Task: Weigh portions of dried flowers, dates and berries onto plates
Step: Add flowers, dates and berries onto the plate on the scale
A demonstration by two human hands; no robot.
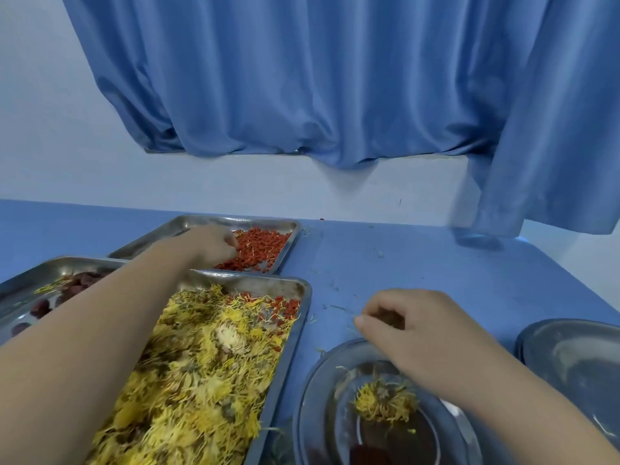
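Berries [265, 246], shrivelled (steel tray [214, 220]), gripped by left hand [211, 245]; right hand [412, 327] curled, contents unclear

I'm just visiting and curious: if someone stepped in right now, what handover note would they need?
Left hand: fingers curled into the berries in the far tray.
Right hand: curled above the plate; contents unclear.
Plate holds a clump of dried flowers.
Dates at left, spare plates at right.
Done: flowers plated. Left: berries, then further plates.
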